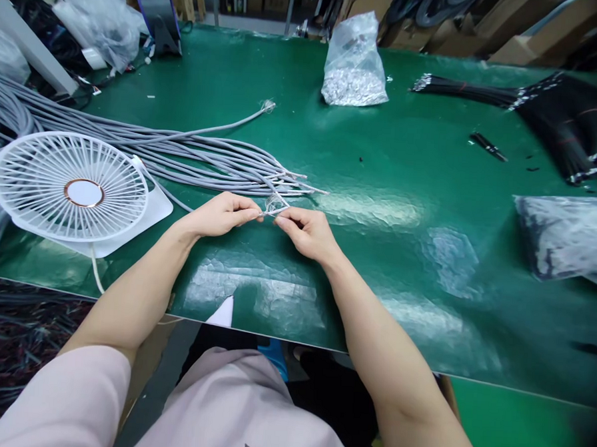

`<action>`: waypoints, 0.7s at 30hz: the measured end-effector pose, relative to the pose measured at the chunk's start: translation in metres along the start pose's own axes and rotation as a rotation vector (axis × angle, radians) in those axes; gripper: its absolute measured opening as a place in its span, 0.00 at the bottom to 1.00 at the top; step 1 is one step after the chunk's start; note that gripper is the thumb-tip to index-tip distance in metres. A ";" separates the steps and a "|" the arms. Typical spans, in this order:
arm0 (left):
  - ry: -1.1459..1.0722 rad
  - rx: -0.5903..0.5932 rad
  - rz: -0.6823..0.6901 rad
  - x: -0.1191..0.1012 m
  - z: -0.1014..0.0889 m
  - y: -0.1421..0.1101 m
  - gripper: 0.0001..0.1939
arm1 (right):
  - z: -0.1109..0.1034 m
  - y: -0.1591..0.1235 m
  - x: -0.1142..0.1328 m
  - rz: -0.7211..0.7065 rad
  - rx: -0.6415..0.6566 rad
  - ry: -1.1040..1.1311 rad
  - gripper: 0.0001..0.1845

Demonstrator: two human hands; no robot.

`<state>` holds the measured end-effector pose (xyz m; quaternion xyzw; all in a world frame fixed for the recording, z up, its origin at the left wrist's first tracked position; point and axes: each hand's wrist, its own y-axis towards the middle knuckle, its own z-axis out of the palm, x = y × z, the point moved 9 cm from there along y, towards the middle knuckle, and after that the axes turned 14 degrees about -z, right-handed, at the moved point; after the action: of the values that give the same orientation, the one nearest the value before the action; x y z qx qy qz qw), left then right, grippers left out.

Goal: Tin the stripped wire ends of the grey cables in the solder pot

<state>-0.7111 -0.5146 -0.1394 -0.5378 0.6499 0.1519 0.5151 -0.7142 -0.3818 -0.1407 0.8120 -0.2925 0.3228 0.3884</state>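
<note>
My left hand [222, 214] and my right hand [305, 232] meet over the green mat [377, 254], both pinched on the stripped end of one grey cable [274, 209]. Thin wire strands fan out between my fingertips. That cable belongs to a bundle of grey cables [192, 154] that runs in from the left, its bared ends lying just beyond my hands.
A small white desk fan [70, 188] lies face up at the left. A clear bag of small parts [354, 63] stands at the back. Black cable bundles [569, 121] lie at the back right, another plastic bag [568, 237] at the right edge.
</note>
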 end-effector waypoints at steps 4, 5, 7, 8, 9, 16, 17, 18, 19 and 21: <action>-0.024 -0.017 0.003 0.003 0.001 0.007 0.18 | 0.008 -0.001 0.024 -0.076 0.057 0.058 0.13; -0.020 -0.060 0.005 0.004 -0.001 0.010 0.18 | 0.010 -0.003 0.035 -0.102 0.077 0.092 0.13; 0.010 -0.181 -0.002 0.008 -0.007 0.016 0.17 | 0.013 -0.007 0.061 -0.176 0.124 0.194 0.14; 0.026 -0.240 -0.010 0.009 -0.010 0.019 0.17 | 0.012 -0.009 0.073 -0.220 0.146 0.250 0.15; 0.035 -0.284 -0.017 0.010 -0.013 0.021 0.17 | 0.009 -0.011 0.081 -0.253 0.159 0.288 0.15; 0.014 -0.197 -0.032 0.008 -0.003 0.019 0.17 | -0.038 -0.010 0.034 -0.018 -0.034 -0.228 0.15; 0.021 -0.194 -0.039 0.007 -0.003 0.017 0.17 | -0.036 -0.010 0.029 0.001 -0.017 -0.284 0.15; 0.028 -0.196 -0.043 0.007 -0.003 0.015 0.17 | -0.033 -0.010 0.026 0.016 0.008 -0.327 0.15; 0.031 -0.197 -0.046 0.006 -0.003 0.013 0.17 | -0.030 -0.009 0.024 0.029 0.031 -0.363 0.15; 0.033 -0.193 -0.043 0.005 -0.002 0.012 0.16 | -0.026 -0.010 0.022 0.055 0.054 -0.438 0.15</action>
<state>-0.7215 -0.5145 -0.1467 -0.6012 0.6288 0.1940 0.4533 -0.7011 -0.3606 -0.1154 0.8644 -0.3834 0.1569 0.2849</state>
